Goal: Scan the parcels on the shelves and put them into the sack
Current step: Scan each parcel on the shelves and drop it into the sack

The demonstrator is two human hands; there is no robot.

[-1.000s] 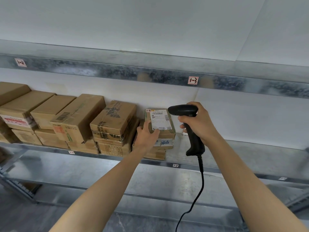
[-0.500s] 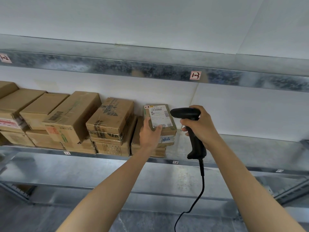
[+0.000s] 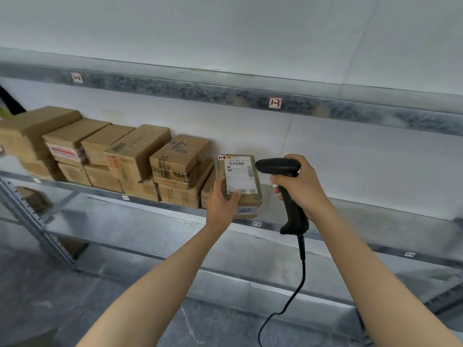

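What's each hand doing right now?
Left hand: gripping the labelled parcel.
Right hand: gripping the black scanner.

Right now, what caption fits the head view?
Left hand grips a labelled parcel on the shelf; right hand holds a corded scanner beside it.

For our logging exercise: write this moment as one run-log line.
step: scan | left hand: holds labelled parcel tilted up | right hand: grips scanner beside parcel

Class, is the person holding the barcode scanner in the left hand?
No, the right hand grips the scanner, while the left hand holds the labelled parcel.
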